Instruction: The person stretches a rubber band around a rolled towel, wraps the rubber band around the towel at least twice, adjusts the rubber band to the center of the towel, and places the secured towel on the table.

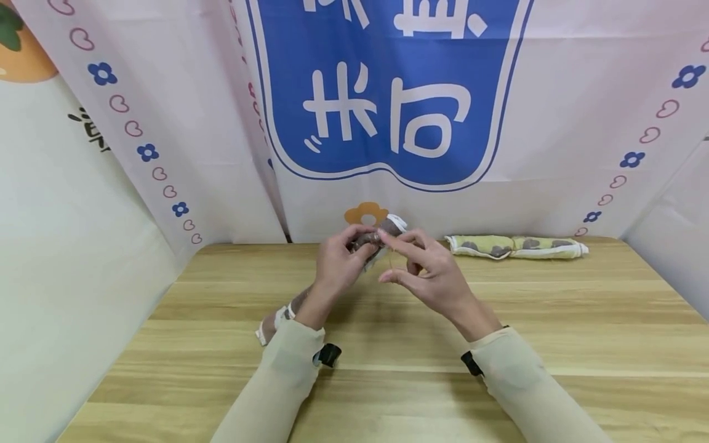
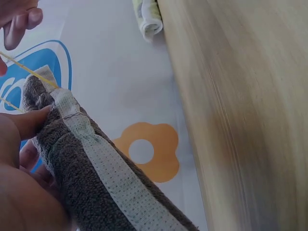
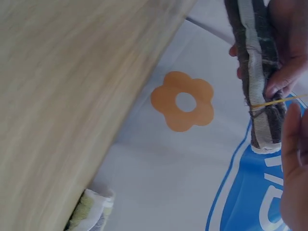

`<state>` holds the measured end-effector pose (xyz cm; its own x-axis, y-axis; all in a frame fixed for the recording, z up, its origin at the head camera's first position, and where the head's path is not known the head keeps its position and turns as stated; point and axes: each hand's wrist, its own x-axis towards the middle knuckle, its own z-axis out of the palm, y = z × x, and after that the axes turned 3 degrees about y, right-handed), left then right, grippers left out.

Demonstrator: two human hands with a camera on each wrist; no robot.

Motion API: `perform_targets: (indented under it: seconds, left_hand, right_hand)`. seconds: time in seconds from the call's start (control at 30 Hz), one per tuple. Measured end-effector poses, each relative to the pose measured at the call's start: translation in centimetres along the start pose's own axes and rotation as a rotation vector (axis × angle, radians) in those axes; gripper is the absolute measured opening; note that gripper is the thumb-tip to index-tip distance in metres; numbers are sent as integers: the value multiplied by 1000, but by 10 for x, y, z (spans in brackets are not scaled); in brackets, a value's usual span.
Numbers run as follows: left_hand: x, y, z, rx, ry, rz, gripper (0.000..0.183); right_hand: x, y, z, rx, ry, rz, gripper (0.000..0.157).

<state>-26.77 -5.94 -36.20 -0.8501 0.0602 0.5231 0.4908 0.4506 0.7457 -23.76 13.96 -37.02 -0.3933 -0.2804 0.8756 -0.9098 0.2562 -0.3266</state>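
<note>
Partly behind left fingers (image 1: 350, 232) — the brown towel roll (image 2: 96, 159).

The person wears long sleeves; the left sleeve (image 1: 277, 378) and the right sleeve (image 1: 540, 381) are pale beige, plain and a little wrinkled. At the left wrist sits a small blocky black device (image 1: 330, 355); at the right, a black strap (image 1: 472, 363) is visible.

brown roll (image 1: 300, 301) partly behind left hand (image 1: 339, 261)
</note>
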Motion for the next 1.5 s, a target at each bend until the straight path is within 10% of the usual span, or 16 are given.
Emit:
perform_targets:
  seconds: [0.43, 0.8, 1.2, 1.5]
  left_hand:
    - [0, -1, 1, 98, 60, -46, 22]
    - [-5, -5, 1, 113, 136, -4, 22]
    - [-4, -5, 1, 123, 180, 38, 19]
    - [-1, -2, 1, -5, 152, 43, 18]
  right_hand:
    - [-2, -6, 3, -360, -13, 122, 99]
    - [-4, -16, 6, -431, -48, 306, 110]
    - [-5, -17, 12, -233, -130, 493, 106]
    - [-6, -14, 12, 101, -56, 764, 65]
